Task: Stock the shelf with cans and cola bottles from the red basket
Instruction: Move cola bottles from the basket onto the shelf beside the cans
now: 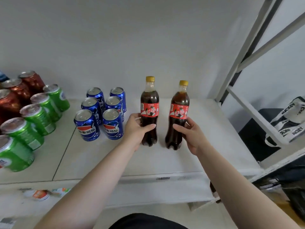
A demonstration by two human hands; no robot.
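Note:
Two cola bottles with yellow caps and red labels stand upright on the white shelf [189,156]. My left hand [137,128] grips the lower body of the left bottle [149,103]. The right bottle [179,109] is held low down by my right hand [192,134]. Left of the bottles stand several blue cans [99,113] in two rows, then a row of green cans [36,119], then red cans [14,96] at the far left. The red basket is not in view.
The white back wall rises behind the shelf. A grey metal shelf frame [239,60] with diagonal braces bounds the right side. Beyond it a black-and-white bag [290,119] rests on dark boxes. Price labels line the shelf's front edge [163,178].

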